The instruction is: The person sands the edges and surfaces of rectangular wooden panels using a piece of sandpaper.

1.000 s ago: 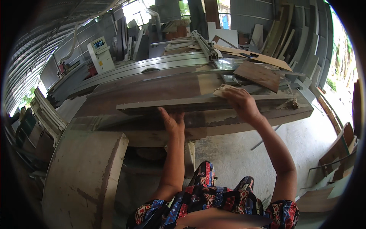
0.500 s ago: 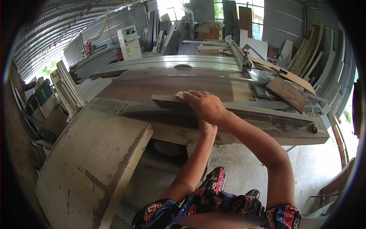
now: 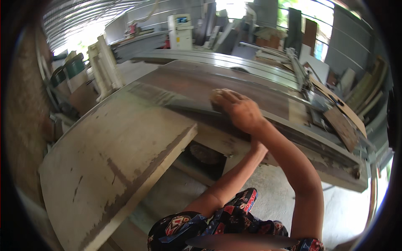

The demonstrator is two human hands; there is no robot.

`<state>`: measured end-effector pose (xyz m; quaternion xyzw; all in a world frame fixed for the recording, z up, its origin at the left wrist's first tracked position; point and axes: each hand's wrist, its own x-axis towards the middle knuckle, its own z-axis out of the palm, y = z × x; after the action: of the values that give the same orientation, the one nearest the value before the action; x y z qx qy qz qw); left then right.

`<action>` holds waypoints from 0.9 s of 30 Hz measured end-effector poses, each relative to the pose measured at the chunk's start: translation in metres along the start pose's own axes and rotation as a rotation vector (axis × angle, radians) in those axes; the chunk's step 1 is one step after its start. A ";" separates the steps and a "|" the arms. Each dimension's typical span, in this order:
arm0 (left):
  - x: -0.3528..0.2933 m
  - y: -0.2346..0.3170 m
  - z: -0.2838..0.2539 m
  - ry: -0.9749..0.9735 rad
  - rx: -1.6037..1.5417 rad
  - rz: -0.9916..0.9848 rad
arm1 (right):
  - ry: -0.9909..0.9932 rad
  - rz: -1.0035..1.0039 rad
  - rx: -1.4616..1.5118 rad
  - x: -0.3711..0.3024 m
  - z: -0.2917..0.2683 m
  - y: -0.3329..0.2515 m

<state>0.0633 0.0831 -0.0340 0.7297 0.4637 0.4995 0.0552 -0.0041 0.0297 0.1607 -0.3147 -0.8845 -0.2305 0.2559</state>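
Observation:
My right hand point(image 3: 243, 111) is closed over a small pale tan piece point(image 3: 217, 95), perhaps a folded pad; blur hides its exact kind. This hand is at the left end of a long, narrow grey-brown board point(image 3: 310, 136), which lies along the near side of the saw table point(image 3: 192, 77). My left hand point(image 3: 258, 145) is under my right forearm, against the board's near side, with its fingers hidden. The board's far right end point(image 3: 356, 170) looks rough and dark.
A wide worn panel point(image 3: 113, 142) with a chipped edge spreads to the left. The saw blade point(image 3: 239, 69) shows at the table's far side. Loose boards point(image 3: 341, 125) lie at the right, and a white machine cabinet point(image 3: 181, 35) stands behind.
The view has swung to the left, so the scene sits further right. My right hand, now blurred, still grips the pale piece at the board's left end.

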 end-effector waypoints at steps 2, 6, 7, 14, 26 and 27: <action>0.007 0.011 -0.007 0.117 -0.723 -0.180 | -0.030 -0.001 0.018 -0.009 -0.012 0.007; 0.017 0.028 -0.036 0.247 -2.074 -0.388 | -0.017 0.029 0.123 -0.040 -0.043 0.013; 0.018 0.034 -0.040 0.296 -2.051 -0.406 | -0.030 0.059 0.125 -0.048 -0.052 0.016; 0.022 0.048 -0.067 0.287 -1.818 -0.863 | -0.079 0.224 0.007 -0.127 -0.102 0.033; 0.021 0.046 -0.071 0.264 -1.867 -0.664 | 0.026 0.314 -0.180 -0.214 -0.140 0.047; 0.022 0.046 -0.070 0.274 -1.868 -0.721 | 0.072 0.287 -0.178 -0.213 -0.140 0.046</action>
<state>0.0386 0.0460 0.0408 0.1470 0.0822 0.6956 0.6984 0.2129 -0.1111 0.1518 -0.4506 -0.7971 -0.2800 0.2886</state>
